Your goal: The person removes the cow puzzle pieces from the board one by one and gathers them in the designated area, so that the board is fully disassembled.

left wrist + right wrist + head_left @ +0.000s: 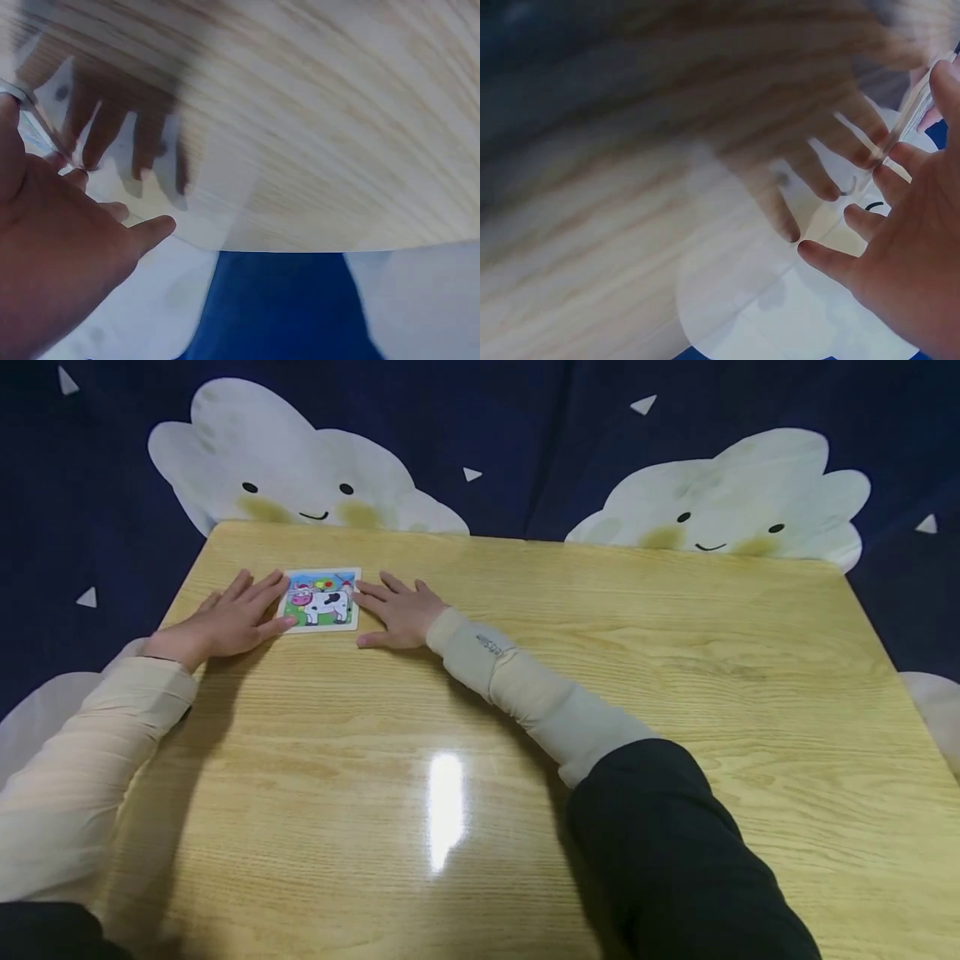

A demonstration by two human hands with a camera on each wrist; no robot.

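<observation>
A small white-edged picture board (322,603) with a cartoon cow on it lies flat near the table's far left corner. My left hand (231,618) touches its left edge with extended fingers, the thumb at its lower left corner. At the opposite edge my right hand (402,615) has spread fingers, with the index and middle fingertips against the board and the thumb resting below it. In the left wrist view only a sliver of the board's edge shows beside the left hand (67,247). Its thin side also appears by the right hand (907,232) in the right wrist view.
The glossy wooden table (525,693) reflects a bright light streak near its middle. Behind its far edge hangs a dark blue cloth (517,443) with smiling clouds. Wraps cover both forearms.
</observation>
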